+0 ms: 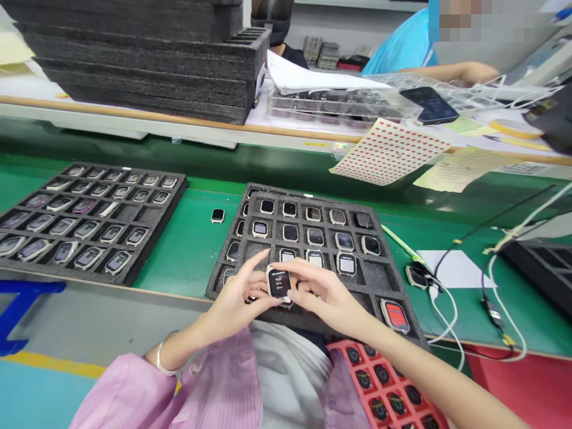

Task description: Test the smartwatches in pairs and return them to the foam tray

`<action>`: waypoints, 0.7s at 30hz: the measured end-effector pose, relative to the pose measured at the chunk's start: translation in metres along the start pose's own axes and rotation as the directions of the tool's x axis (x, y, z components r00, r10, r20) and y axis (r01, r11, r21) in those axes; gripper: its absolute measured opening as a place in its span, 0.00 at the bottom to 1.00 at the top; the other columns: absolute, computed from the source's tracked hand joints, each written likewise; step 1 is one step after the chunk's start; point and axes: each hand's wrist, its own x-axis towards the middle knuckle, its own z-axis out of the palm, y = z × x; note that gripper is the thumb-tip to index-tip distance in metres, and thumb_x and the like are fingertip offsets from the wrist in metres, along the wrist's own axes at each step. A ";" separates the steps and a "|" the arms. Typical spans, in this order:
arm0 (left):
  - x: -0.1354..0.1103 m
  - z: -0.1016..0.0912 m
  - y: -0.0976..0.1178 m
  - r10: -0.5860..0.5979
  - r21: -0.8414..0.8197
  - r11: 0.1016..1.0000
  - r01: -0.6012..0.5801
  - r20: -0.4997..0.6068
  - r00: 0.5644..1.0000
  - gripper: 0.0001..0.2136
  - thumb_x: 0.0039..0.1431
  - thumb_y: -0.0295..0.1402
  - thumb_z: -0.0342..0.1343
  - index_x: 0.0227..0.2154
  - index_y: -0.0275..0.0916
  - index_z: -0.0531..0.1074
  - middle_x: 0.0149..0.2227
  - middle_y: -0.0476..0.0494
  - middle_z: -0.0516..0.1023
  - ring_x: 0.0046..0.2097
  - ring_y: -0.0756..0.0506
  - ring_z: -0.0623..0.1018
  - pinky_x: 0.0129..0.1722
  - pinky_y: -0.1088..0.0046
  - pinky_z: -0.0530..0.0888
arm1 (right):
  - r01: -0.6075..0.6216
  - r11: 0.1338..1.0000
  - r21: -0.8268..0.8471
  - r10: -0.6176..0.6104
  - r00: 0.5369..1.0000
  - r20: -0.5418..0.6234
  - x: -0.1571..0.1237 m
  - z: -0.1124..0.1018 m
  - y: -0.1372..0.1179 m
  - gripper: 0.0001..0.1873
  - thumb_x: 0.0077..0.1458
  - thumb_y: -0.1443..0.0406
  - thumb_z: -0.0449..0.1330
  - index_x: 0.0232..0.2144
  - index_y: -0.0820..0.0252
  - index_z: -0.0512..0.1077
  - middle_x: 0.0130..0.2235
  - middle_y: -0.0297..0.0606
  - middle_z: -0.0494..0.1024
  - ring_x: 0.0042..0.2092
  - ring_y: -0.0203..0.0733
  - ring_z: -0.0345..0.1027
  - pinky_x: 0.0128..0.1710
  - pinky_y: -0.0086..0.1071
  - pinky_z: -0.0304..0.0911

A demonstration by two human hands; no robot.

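Note:
Both hands meet over the near edge of a dark foam tray [379, 280] full of small smartwatch bodies. My left hand [239, 298] and my right hand [324, 295] pinch one watch body [279, 282] between them, its dark screen with faint text facing up. A watch with a red screen [395, 314] lies in the tray's near right corner. Several watches with lit or dark screens fill the slots behind my fingers.
A second foam tray [147, 235] of watches lies at the left, a lone watch [217, 215] on the green mat between trays. A red tray [353, 381] rests at my lap. Cables and a charger puck [417, 277] lie right. Stacked foam trays [134, 53], a red-dotted sheet [388, 152] and a co-worker's arm [451, 72] are behind.

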 end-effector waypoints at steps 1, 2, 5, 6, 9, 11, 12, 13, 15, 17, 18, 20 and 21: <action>-0.002 0.003 -0.001 0.003 0.032 0.999 -0.003 -0.005 1.000 0.37 0.55 0.28 0.63 0.64 0.44 0.49 0.41 0.44 0.77 0.39 0.47 0.79 0.41 0.72 0.76 | -0.034 0.999 0.033 0.036 0.997 -0.073 -0.003 0.006 0.001 0.16 0.59 0.65 0.57 0.50 0.57 0.71 0.43 0.41 0.72 0.33 0.37 0.67 0.28 0.28 0.67; -0.004 0.007 -0.002 0.008 0.063 0.998 -0.007 -0.002 1.000 0.37 0.55 0.28 0.62 0.64 0.44 0.49 0.40 0.44 0.78 0.38 0.47 0.80 0.40 0.72 0.76 | -0.059 0.997 0.040 0.065 0.987 -0.148 -0.006 0.012 0.002 0.13 0.58 0.64 0.58 0.46 0.58 0.72 0.40 0.40 0.73 0.30 0.37 0.65 0.26 0.28 0.65; -0.010 0.014 -0.005 0.025 0.112 0.993 -0.028 0.028 0.999 0.36 0.56 0.29 0.61 0.64 0.46 0.49 0.39 0.46 0.77 0.37 0.47 0.80 0.40 0.71 0.77 | -0.098 0.995 0.012 0.097 0.945 -0.313 -0.012 0.027 0.004 0.10 0.54 0.62 0.63 0.39 0.59 0.73 0.32 0.35 0.74 0.25 0.34 0.60 0.22 0.27 0.60; -0.012 0.015 -0.005 0.029 0.110 0.993 -0.033 0.036 0.999 0.36 0.56 0.29 0.61 0.64 0.46 0.49 0.39 0.46 0.77 0.37 0.47 0.80 0.40 0.71 0.77 | -0.093 0.995 0.020 0.094 0.939 -0.332 -0.014 0.029 0.003 0.09 0.53 0.62 0.64 0.38 0.59 0.74 0.32 0.35 0.74 0.25 0.34 0.60 0.23 0.27 0.60; -0.015 0.016 -0.004 0.034 0.068 0.997 -0.037 0.047 0.998 0.36 0.56 0.29 0.62 0.64 0.46 0.50 0.40 0.45 0.78 0.38 0.47 0.80 0.40 0.71 0.77 | -0.069 0.990 0.124 0.104 0.949 -0.297 -0.021 0.030 0.000 0.10 0.56 0.61 0.62 0.40 0.59 0.75 0.37 0.39 0.74 0.29 0.37 0.64 0.25 0.28 0.63; -0.016 0.015 -0.003 0.029 0.032 0.999 -0.031 0.065 0.997 0.37 0.55 0.29 0.63 0.63 0.45 0.50 0.41 0.43 0.78 0.39 0.46 0.80 0.40 0.71 0.77 | -0.065 0.978 0.199 0.118 0.957 -0.265 -0.026 0.027 -0.002 0.12 0.58 0.61 0.59 0.43 0.58 0.76 0.39 0.39 0.73 0.29 0.36 0.64 0.25 0.28 0.64; -0.017 0.014 -0.003 0.028 0.017 0.999 -0.029 0.077 0.997 0.37 0.55 0.29 0.63 0.63 0.45 0.50 0.41 0.43 0.79 0.39 0.46 0.80 0.40 0.71 0.77 | -0.069 0.972 0.224 0.128 0.957 -0.260 -0.029 0.027 -0.003 0.12 0.59 0.61 0.59 0.43 0.58 0.75 0.39 0.39 0.72 0.28 0.35 0.63 0.24 0.27 0.63; -0.017 0.014 -0.003 0.025 0.007 1.000 -0.026 0.088 0.996 0.36 0.55 0.29 0.63 0.63 0.45 0.50 0.41 0.43 0.78 0.40 0.46 0.80 0.40 0.71 0.77 | -0.075 0.968 0.239 0.138 0.956 -0.260 -0.030 0.027 -0.003 0.12 0.59 0.62 0.58 0.44 0.58 0.75 0.39 0.39 0.72 0.27 0.34 0.62 0.23 0.27 0.63; -0.017 0.013 -0.004 0.024 -0.005 1.000 -0.024 0.102 0.994 0.36 0.55 0.28 0.63 0.63 0.46 0.51 0.41 0.43 0.78 0.39 0.47 0.80 0.40 0.72 0.77 | -0.085 0.963 0.257 0.158 0.948 -0.276 -0.032 0.029 -0.003 0.12 0.57 0.63 0.60 0.44 0.58 0.75 0.37 0.38 0.73 0.27 0.34 0.62 0.23 0.27 0.62; -0.017 0.012 -0.004 0.020 -0.007 1.000 -0.020 0.106 0.994 0.36 0.55 0.28 0.63 0.62 0.46 0.51 0.41 0.45 0.78 0.38 0.48 0.80 0.39 0.74 0.77 | -0.098 0.957 0.273 0.181 0.937 -0.298 -0.032 0.033 -0.002 0.13 0.55 0.63 0.62 0.44 0.59 0.74 0.35 0.38 0.73 0.28 0.36 0.63 0.25 0.28 0.64; -0.017 0.012 -0.004 0.017 -0.006 1.000 -0.017 0.107 0.994 0.35 0.55 0.28 0.63 0.62 0.47 0.52 0.40 0.45 0.77 0.38 0.48 0.80 0.39 0.74 0.77 | -0.106 0.954 0.280 0.194 0.932 -0.307 -0.032 0.035 -0.001 0.14 0.53 0.63 0.63 0.43 0.59 0.74 0.34 0.38 0.73 0.29 0.38 0.65 0.27 0.30 0.66; -0.016 0.012 -0.004 0.014 -0.002 1.000 -0.013 0.107 0.994 0.35 0.55 0.27 0.63 0.61 0.46 0.52 0.38 0.47 0.77 0.37 0.49 0.79 0.38 0.76 0.76 | -0.123 0.950 0.287 0.218 0.920 -0.327 -0.032 0.040 0.001 0.15 0.52 0.61 0.65 0.43 0.59 0.74 0.34 0.38 0.74 0.31 0.40 0.67 0.29 0.32 0.68; -0.016 0.013 -0.004 0.012 0.001 1.000 -0.012 0.108 0.994 0.34 0.55 0.27 0.63 0.61 0.46 0.53 0.37 0.48 0.76 0.36 0.50 0.79 0.38 0.76 0.76 | -0.129 0.950 0.285 0.226 0.914 -0.338 -0.032 0.041 0.001 0.16 0.52 0.61 0.65 0.43 0.59 0.74 0.35 0.39 0.74 0.32 0.41 0.68 0.29 0.33 0.68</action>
